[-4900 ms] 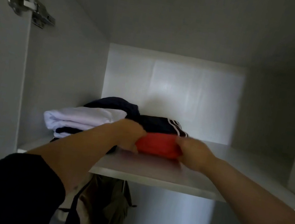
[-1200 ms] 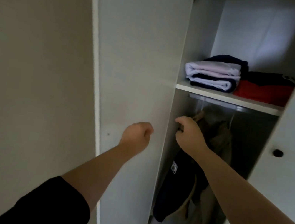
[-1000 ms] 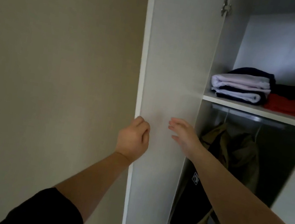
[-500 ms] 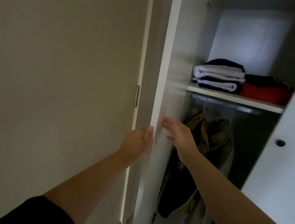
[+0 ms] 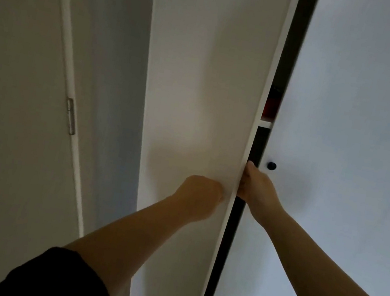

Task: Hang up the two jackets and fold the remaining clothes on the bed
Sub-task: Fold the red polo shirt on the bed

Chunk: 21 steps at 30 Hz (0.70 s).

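Left hand (image 5: 200,196) fisted, knuckles against door (image 5: 205,97) face, holding nothing. Right hand (image 5: 255,187) gripped door edge, fingers hidden behind. Red cloth (image 5: 270,106) showed through gap.

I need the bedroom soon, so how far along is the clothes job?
Nearly finished, it seems. Through the narrow gap, a red folded garment lies on the shelf; jackets and bed are out of view. In hand: the left hand presses the wardrobe door, the right hand grips its edge. Left: shutting it fully.
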Each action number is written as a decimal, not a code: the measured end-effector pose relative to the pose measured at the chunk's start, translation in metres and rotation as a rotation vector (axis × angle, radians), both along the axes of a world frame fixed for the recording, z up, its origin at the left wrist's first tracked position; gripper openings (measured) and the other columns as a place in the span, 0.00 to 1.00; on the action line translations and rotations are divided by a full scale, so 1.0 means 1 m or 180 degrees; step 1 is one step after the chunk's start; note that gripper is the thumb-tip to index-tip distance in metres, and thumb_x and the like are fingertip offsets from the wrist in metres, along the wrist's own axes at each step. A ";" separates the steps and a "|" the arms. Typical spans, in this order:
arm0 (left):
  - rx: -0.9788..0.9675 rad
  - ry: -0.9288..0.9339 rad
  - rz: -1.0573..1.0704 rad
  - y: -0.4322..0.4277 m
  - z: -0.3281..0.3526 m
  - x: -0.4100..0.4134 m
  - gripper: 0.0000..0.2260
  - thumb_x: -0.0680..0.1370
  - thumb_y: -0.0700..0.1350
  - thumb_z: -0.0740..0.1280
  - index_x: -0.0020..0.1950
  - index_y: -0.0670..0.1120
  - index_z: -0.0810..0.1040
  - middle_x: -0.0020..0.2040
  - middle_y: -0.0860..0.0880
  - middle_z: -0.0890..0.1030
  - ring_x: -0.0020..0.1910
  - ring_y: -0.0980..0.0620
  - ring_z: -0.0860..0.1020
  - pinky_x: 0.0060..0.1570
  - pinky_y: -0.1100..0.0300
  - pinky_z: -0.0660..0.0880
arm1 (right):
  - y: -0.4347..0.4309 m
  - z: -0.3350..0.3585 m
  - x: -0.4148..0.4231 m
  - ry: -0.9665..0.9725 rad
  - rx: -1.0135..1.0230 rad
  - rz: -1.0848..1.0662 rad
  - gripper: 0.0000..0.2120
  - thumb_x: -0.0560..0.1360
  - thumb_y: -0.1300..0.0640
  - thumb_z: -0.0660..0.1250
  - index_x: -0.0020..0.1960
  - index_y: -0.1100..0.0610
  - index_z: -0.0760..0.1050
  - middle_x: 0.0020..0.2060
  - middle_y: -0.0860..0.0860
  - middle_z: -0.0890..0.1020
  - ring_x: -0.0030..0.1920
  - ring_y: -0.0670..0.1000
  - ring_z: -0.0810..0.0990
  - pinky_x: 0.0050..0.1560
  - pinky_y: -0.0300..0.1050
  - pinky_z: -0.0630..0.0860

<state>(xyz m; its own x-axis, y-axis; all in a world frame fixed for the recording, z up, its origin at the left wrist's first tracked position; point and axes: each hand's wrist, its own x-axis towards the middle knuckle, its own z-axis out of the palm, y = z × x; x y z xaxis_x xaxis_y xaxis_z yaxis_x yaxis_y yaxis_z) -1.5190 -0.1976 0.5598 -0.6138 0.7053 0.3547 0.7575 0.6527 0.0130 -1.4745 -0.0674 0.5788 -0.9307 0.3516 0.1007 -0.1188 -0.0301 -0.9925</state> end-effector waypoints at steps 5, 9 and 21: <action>-0.0060 0.0026 0.0239 0.086 0.000 -0.043 0.14 0.82 0.48 0.55 0.57 0.45 0.78 0.57 0.46 0.80 0.57 0.45 0.76 0.53 0.58 0.69 | 0.080 -0.003 -0.024 -0.0012 0.0191 -0.0195 0.14 0.81 0.55 0.54 0.49 0.54 0.79 0.44 0.50 0.85 0.48 0.50 0.82 0.46 0.43 0.76; -0.0058 -0.0255 0.0529 0.136 -0.002 -0.082 0.14 0.82 0.49 0.56 0.60 0.47 0.77 0.61 0.47 0.77 0.62 0.47 0.74 0.58 0.58 0.67 | 0.135 -0.015 -0.047 -0.0017 0.0921 -0.0844 0.10 0.80 0.57 0.57 0.51 0.56 0.77 0.51 0.54 0.81 0.54 0.52 0.78 0.57 0.51 0.74; 0.0141 -0.0696 0.0970 0.194 -0.001 -0.142 0.15 0.83 0.50 0.55 0.61 0.45 0.76 0.61 0.47 0.77 0.62 0.47 0.74 0.56 0.60 0.68 | 0.178 -0.035 -0.111 -0.0453 0.2192 -0.0622 0.14 0.78 0.63 0.59 0.63 0.60 0.71 0.55 0.53 0.75 0.50 0.48 0.72 0.49 0.37 0.64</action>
